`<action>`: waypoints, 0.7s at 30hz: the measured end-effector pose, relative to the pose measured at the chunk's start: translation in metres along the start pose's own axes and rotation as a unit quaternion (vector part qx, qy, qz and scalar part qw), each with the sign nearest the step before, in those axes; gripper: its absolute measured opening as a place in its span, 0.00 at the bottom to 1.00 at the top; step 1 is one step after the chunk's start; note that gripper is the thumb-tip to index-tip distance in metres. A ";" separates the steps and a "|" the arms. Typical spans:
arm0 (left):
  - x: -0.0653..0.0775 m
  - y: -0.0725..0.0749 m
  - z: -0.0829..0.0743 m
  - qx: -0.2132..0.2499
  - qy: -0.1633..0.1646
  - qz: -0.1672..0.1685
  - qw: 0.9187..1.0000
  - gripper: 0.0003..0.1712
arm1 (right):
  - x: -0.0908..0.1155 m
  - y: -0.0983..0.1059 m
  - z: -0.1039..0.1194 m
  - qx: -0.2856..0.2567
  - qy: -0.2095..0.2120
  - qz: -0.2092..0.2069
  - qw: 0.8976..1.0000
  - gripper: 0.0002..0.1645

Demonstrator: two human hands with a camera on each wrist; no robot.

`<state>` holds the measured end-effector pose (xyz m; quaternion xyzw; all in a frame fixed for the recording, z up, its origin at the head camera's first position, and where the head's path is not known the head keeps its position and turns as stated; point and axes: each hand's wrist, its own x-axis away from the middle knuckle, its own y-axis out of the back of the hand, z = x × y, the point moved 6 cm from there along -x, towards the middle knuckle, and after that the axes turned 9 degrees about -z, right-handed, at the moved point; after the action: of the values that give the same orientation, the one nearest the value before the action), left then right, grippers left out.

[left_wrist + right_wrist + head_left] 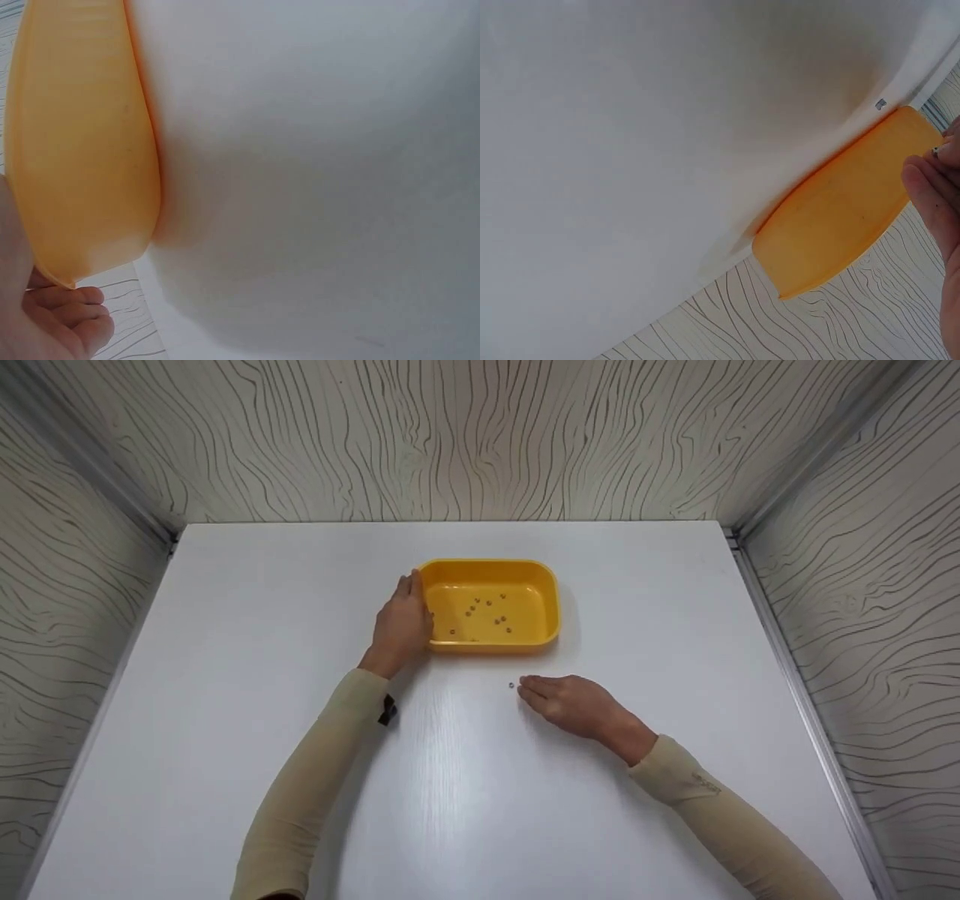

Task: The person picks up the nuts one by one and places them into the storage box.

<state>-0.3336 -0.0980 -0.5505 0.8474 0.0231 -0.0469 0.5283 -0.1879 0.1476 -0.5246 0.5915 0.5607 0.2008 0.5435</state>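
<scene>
A yellow plastic tub (491,647) stands on the white table, with several small metal nuts (489,603) scattered over its floor. My left hand (403,622) grips the tub's left end, its fingers at the rim; in the left wrist view the fingers of that hand (64,319) curl by the tub's corner. In front of the tub, my right hand (570,703) is low over the table, fingertips together. The right wrist view shows a small metal nut (935,151) pinched at those fingertips. Another nut (511,685) lies on the table just left of them.
The white table (187,735) reaches back to a wall panel (450,442) with a wood-grain pattern. Similar panels stand at the left and right sides, with metal rails (802,697) along the table's edges.
</scene>
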 end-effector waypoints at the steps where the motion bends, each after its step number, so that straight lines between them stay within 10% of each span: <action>1: 0.000 0.000 0.000 0.000 0.003 0.003 1.000 0.41 | -0.001 0.001 -0.001 -0.006 -0.004 -0.005 1.000 0.24; 21: 0.000 0.001 0.000 -0.006 -0.011 -0.012 1.000 0.39 | -0.024 0.019 -0.016 -0.140 -0.078 -0.132 0.978 0.23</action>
<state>-0.3332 -0.0985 -0.5493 0.8432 0.0276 -0.0626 0.5333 -0.2001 0.1375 -0.4944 0.4444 0.5558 0.1569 0.6848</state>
